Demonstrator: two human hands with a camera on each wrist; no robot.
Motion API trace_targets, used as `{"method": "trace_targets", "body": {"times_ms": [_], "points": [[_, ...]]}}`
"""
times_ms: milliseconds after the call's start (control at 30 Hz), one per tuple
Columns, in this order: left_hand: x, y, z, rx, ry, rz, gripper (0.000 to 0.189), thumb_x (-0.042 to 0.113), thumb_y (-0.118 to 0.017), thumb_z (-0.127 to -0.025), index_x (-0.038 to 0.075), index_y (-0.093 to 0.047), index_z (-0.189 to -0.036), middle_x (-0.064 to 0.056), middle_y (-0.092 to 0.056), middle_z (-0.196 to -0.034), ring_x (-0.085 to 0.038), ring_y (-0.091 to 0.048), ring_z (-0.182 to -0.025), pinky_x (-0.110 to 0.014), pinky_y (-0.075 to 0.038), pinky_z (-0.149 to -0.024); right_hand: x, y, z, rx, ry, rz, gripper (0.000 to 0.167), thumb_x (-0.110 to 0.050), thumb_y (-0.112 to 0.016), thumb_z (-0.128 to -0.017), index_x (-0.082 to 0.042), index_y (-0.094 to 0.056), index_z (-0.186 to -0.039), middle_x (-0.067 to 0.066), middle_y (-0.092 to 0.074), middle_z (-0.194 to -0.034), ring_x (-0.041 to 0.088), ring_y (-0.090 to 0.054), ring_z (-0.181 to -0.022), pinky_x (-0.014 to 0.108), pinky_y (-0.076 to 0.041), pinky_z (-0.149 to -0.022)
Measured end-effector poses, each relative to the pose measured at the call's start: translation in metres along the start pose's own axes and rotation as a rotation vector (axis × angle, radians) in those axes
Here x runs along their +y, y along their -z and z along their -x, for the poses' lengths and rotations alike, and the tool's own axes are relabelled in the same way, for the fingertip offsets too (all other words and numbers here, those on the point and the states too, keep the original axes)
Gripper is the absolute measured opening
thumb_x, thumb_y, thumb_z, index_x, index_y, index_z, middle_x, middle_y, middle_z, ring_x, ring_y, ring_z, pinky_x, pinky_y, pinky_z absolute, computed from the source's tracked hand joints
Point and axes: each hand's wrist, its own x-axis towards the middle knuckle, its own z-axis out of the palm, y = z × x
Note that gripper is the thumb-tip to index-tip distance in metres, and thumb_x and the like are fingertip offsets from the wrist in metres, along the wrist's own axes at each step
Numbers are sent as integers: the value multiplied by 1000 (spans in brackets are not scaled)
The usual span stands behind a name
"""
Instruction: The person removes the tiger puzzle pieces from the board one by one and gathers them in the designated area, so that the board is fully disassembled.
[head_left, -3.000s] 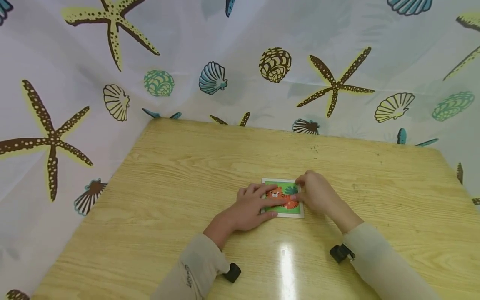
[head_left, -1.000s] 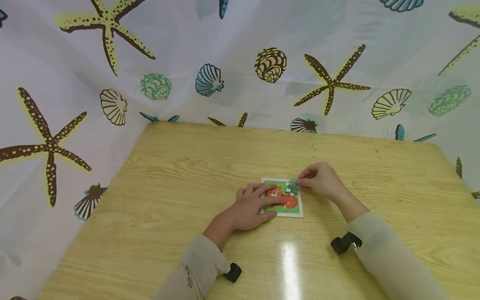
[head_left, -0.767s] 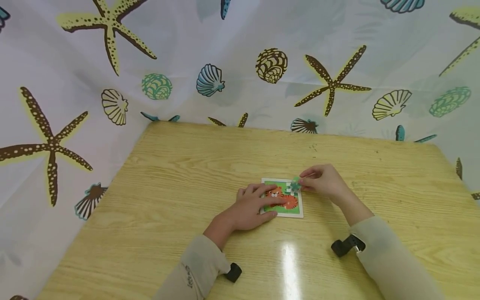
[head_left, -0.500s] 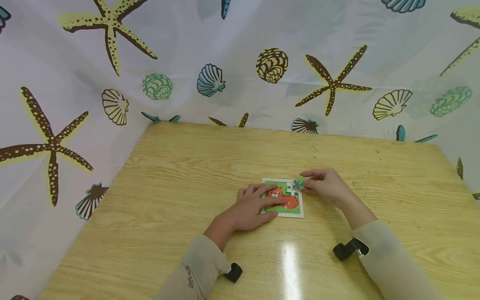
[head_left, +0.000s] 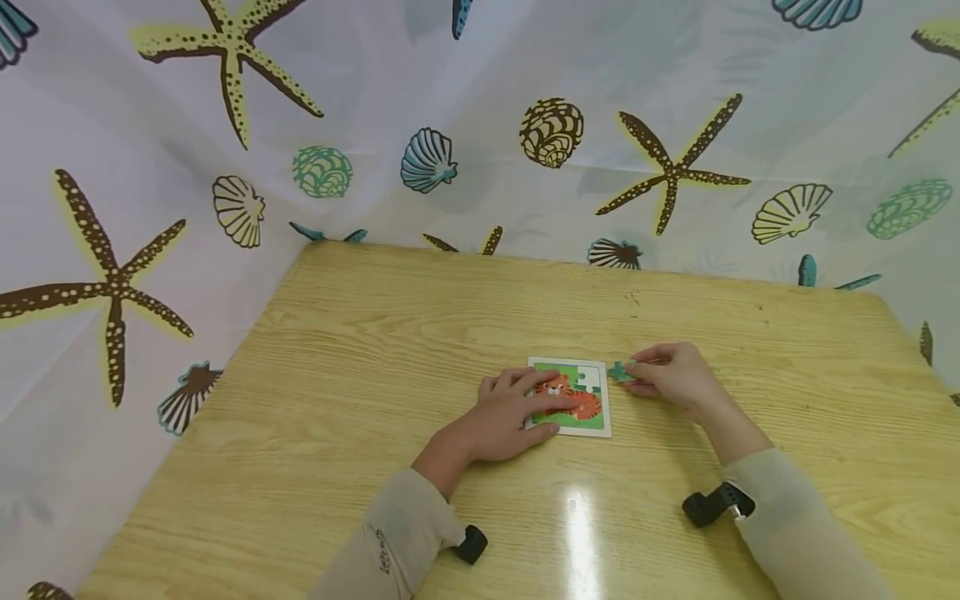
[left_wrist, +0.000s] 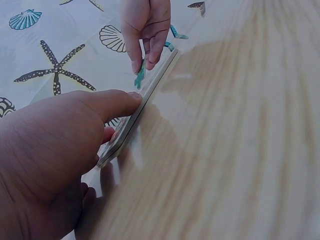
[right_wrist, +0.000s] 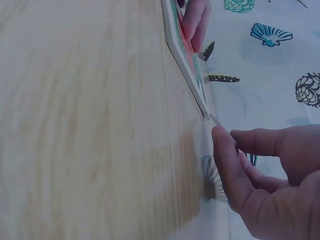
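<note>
A small square jigsaw puzzle (head_left: 568, 425) with an orange tiger on green and a white border lies flat on the table. Its upper right corner shows a white gap in the shape of a piece. My left hand (head_left: 498, 421) rests on the puzzle's left side, fingers spread over the tiger. Just right of the frame, my right hand (head_left: 678, 379) pinches a green puzzle piece (head_left: 618, 372) between thumb and fingers. In the left wrist view the green piece (left_wrist: 139, 76) hangs from the right fingertips, past the puzzle's edge. The right wrist view shows the piece nearly edge-on.
The wood-grain table (head_left: 390, 317) surrounds the puzzle. A white curtain (head_left: 480, 100) printed with starfish and shells stands behind the table and along its sides. Black wrist devices (head_left: 471, 544) sit at both sleeve cuffs.
My right hand has lifted the green piece out of the puzzle's upper right corner and moved it right, baring the white backing. The left hand has stayed on the puzzle.
</note>
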Motion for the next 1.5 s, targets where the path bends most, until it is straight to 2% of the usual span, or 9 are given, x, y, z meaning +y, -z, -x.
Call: {"method": "trace_targets", "body": {"times_ms": [133,200,433,600,767,1000,1133,1367,1500], "points": [[0,0,0,-1,0,4,42,48,-47,-104,46,-47,-146,4,-24,-165,-29,-20,-149,-57,-22,-109,1,2,-1,6,-1,38,41,-10,-62,-99,14,-51,-131,12,-65,-104,8,-70,-79,26,-59,-78],[-1,0,0,3,-5,7,42,48,-47,-104,46,-47,-146,4,-24,-165,-29,-20,-149,-57,-22,-109,1,1,-1,28,12,104,38,-11,-63,-98,13,-55,-126,11,-66,-101,8,-69,-77,25,-59,-76],[-1,-1,0,8,-18,10,42,47,-47,-104,46,-47,-146,4,-24,-166,-29,-20,-149,-57,-22,-108,-2,-5,3,183,126,541,30,-23,-70,-94,4,-70,-108,15,-72,-95,16,-66,-76,28,-53,-67],[1,1,0,8,-17,16,42,48,-47,-104,45,-48,-146,5,-24,-166,-28,-20,-149,-57,-21,-109,-2,-8,1,239,195,673,21,-21,-71,-93,0,-75,-94,14,-73,-91,22,-63,-78,32,-49,-68],[2,2,0,4,-15,17,42,47,-47,-104,45,-48,-146,4,-25,-165,-29,-20,-149,-57,-22,-109,-1,-5,0,234,208,675,21,-22,-71,-92,-2,-76,-90,13,-73,-88,21,-63,-76,29,-47,-66],[1,3,2,-4,-5,8,42,48,-47,-104,47,-46,-146,5,-24,-166,-29,-19,-149,-57,-21,-109,-1,-1,2,196,152,593,28,-28,-68,-96,-2,-74,-105,14,-71,-101,22,-62,-86,31,-48,-73],[2,2,0,-3,-1,10,43,48,-47,-104,46,-47,-146,6,-23,-166,-29,-19,-149,-57,-21,-110,-2,-1,5,179,153,548,29,-27,-67,-96,-1,-72,-110,15,-71,-102,20,-64,-83,30,-49,-71],[2,3,0,-8,-2,14,42,48,-47,-104,46,-47,-146,5,-23,-166,-29,-19,-149,-57,-20,-111,-4,-11,6,71,144,416,29,-21,-68,-96,2,-71,-114,15,-71,-101,15,-67,-78,28,-56,-71],[1,3,0,-13,0,2,43,48,-46,-104,47,-46,-147,5,-22,-166,-30,-19,-149,-57,-21,-111,-4,-17,7,30,160,402,28,-19,-70,-94,2,-72,-112,15,-72,-99,13,-67,-76,26,-56,-70]]}}
